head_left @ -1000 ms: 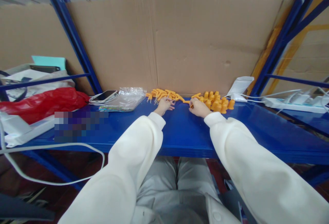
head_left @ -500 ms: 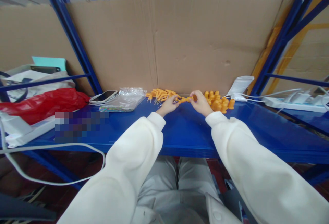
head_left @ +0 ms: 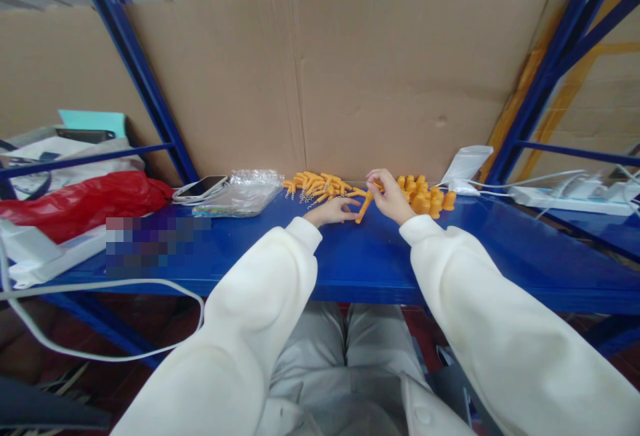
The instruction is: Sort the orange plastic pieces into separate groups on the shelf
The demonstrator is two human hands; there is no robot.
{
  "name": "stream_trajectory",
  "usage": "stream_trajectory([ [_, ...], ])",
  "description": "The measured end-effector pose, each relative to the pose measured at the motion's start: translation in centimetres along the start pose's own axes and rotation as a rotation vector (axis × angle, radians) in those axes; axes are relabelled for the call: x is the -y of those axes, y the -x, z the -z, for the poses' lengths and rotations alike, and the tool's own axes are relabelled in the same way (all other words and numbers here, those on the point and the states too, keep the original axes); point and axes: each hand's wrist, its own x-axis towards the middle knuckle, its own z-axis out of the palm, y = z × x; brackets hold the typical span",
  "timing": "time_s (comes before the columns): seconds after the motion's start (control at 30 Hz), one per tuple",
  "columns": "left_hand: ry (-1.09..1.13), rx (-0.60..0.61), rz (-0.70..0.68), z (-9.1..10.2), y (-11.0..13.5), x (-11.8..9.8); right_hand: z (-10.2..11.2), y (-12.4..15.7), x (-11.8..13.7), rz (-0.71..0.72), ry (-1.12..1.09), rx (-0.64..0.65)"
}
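Observation:
My right hand pinches a slender orange plastic piece, which slants down toward the blue shelf top. At the left of its lower end is my left hand, thumb and fingers apart; whether a fingertip touches the piece I cannot tell. Behind my left hand lies a pile of slim orange pieces with small metal chains. Another orange piece lies just behind the held one. To the right of my right hand stands a group of stubby orange plastic pieces.
A clear plastic bag and a phone on a coiled cable lie left of the piles. A red plastic bag and a power strip are further left. Behind rises a cardboard panel; a white pouch leans at right.
The slender orange piece has turned from nearly level to a downward slant. My left hand has moved down slightly and its fingers have opened, while the right keeps its hold.

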Motion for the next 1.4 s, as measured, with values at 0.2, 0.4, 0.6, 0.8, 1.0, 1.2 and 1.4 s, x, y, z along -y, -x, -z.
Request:
stream_trajectory([
  [0.2, 0.043, 0.041, -0.012, -0.7, 0.6, -1.1, -0.2, 0.0, 0.4, -0.039, 0.015, -0.033],
  [0.4, 0.073, -0.104, 0.047, -1.2, 0.0, -1.0, -0.2, 0.2, 0.1, -0.079, -0.01, -0.061],
  [0.6, -0.278, -0.638, -0.117, 0.1, 0.1, -1.0, 0.7, -0.1, -1.1, -0.213, -0.032, -0.083],
  [0.8, -0.508, -0.817, -0.182, 0.9, 1.0, -1.5, 1.5, -0.6, -1.5, -0.44, -0.241, -0.04],
  [1.0, -0.519, -0.808, -0.196, 0.6, 1.3, -2.3, 2.4, -1.1, -0.1, -0.614, -0.309, 0.024],
  [1.2, -0.452, -0.805, -0.174, 0.5, 1.2, -2.2, 2.4, -1.3, 0.7, -0.662, -0.375, 0.067],
  [1.4, -0.444, -0.804, -0.178, 0.7, 1.3, -2.1, 2.1, -1.1, 1.2, -0.64, -0.367, 0.077],
])
